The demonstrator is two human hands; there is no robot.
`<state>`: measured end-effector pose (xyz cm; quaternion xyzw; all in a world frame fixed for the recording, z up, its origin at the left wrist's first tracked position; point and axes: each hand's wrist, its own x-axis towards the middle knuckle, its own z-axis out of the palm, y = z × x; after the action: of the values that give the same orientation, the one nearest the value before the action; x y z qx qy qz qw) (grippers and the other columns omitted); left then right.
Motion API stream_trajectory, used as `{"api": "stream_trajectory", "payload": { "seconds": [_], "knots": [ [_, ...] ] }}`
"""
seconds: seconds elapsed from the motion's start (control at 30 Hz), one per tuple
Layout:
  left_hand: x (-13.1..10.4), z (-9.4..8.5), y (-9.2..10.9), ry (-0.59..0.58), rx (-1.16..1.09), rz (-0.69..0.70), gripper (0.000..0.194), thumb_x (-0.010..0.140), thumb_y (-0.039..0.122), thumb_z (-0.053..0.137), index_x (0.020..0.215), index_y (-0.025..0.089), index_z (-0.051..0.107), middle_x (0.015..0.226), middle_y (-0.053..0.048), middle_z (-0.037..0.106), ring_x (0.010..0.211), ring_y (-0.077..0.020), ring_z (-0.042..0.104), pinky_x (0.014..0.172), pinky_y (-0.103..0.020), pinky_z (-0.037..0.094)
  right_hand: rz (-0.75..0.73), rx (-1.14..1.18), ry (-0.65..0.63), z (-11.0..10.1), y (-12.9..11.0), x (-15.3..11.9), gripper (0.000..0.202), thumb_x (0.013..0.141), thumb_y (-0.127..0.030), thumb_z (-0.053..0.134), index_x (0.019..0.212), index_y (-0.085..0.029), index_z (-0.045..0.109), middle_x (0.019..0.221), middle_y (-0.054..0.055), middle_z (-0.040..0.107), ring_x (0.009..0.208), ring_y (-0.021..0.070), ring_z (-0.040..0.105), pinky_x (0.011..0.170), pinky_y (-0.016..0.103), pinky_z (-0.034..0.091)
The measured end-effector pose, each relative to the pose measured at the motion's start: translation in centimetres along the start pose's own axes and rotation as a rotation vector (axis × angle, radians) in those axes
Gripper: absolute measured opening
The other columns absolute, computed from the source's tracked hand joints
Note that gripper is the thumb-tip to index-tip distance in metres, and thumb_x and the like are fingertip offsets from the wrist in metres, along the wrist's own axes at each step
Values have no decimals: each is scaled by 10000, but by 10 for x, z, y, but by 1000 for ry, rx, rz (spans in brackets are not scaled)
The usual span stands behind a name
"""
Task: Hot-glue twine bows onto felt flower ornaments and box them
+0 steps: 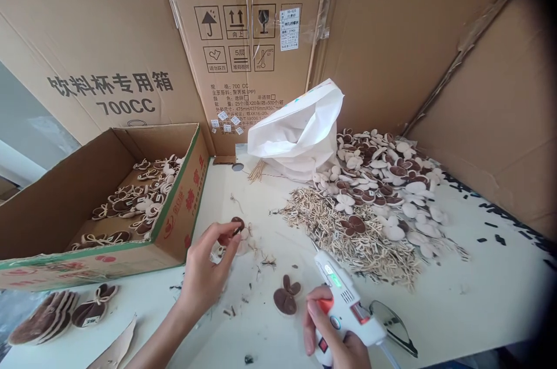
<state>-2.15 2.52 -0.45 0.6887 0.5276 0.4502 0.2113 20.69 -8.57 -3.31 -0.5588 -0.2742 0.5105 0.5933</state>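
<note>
My left hand point(211, 261) is raised over the middle of the white table, thumb and fingertips pinched on a small dark piece. Just behind the fingertips lies a small brown and white fabric piece point(238, 223), partly hidden by them. My right hand point(333, 331) is wrapped round a white and orange glue gun point(348, 299), whose nozzle points up and left toward a heap of short beige cords point(348, 235). Between my hands a brown bunny-shaped felt piece point(285, 299) lies flat on the table.
An open carton point(174, 224) with finished bow-tied pieces stands left. Stacked brown pieces point(46, 318) lie before it. A white bag point(300, 131) and a pile of felt shapes point(391, 166) are at the back. Glasses point(394, 328) lie right of the glue gun. Cardboard walls point(391, 55) enclose the rear.
</note>
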Motion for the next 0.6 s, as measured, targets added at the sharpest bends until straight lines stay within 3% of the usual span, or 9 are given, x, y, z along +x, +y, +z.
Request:
{"api": "stream_trajectory", "payload": {
  "seconds": [0.1,0.17,0.23,0.33,0.4,0.5,0.6],
  "knots": [
    [4,-4,-5,-137,-128,-94,419,1114,420,618,1517,307,626,1284,-81,761,1039,-220,713,920,-344,596,8,17,3,0,2,0,506,884,-702,834,904,-219,685,661,-9,692,462,138,541,542,314,304],
    [5,-6,-6,-226,-218,-100,480,1133,426,584,1603,334,552,1487,-96,700,1201,-245,708,1005,-375,602,10,16,5,-1,3,0,500,882,-696,840,901,-221,686,657,-6,694,461,143,540,540,320,308],
    [6,-8,-5,-235,-233,-86,484,1146,420,555,1625,356,522,1560,-90,662,1286,-258,685,1035,-391,599,7,20,3,-2,4,1,494,879,-690,846,898,-224,686,656,-3,697,458,151,541,537,325,310],
    [6,-7,-4,-161,-163,-85,468,1143,407,553,1607,357,512,1515,-82,689,1262,-256,692,1013,-396,599,8,24,-1,-4,8,2,480,881,-677,852,913,-225,690,662,1,710,458,156,547,536,324,315],
    [6,-6,-5,-153,-81,-64,357,1138,389,555,1483,314,610,1414,-88,728,1214,-264,697,985,-396,591,5,21,-11,-6,12,3,477,882,-674,851,929,-224,699,664,5,720,458,157,555,535,321,324],
    [7,-4,-10,-225,77,54,206,1138,318,530,1176,250,720,1200,-95,760,1153,-288,678,926,-404,566,-7,38,-29,-9,19,5,498,843,-679,882,948,-223,711,661,6,725,439,159,559,513,317,319],
    [5,-2,-17,-322,233,210,220,1127,201,507,1175,240,718,1173,-94,755,1161,-305,642,943,-437,538,-22,47,-33,-12,24,7,509,816,-667,909,961,-218,717,653,0,719,422,155,559,499,308,298]
  ]
}}
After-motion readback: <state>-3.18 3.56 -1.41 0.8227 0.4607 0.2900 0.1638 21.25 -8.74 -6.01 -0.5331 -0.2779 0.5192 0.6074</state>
